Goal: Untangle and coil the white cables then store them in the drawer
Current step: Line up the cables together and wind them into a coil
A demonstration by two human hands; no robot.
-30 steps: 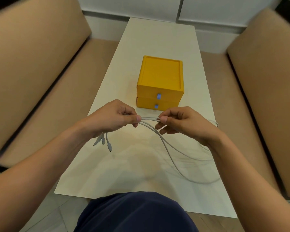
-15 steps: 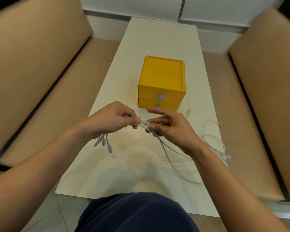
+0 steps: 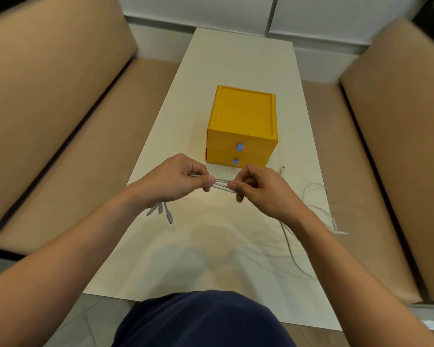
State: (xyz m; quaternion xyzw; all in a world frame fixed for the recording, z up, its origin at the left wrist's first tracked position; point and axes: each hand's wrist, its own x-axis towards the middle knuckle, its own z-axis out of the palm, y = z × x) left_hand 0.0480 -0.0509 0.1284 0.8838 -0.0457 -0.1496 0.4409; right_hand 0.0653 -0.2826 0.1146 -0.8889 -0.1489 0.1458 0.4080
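Several white cables run side by side between my two hands above the table. My left hand grips the bundle, and three plug ends hang below it. My right hand pinches the same strands a short way to the right. The rest of the cables trails under my right wrist and lies in loose loops on the table's right side, with one plug lying near the drawer unit. The yellow two-drawer unit stands just beyond my hands, both drawers closed.
The long white table runs away from me between two tan sofas, the other sofa being on the right. The drawers carry small blue pulls. My dark-clothed lap is at the bottom edge.
My right hand opened and slid along the strands half a second ago, then pinched them again a little further right. The loose loops shifted on the table's right side. My left hand stayed put.
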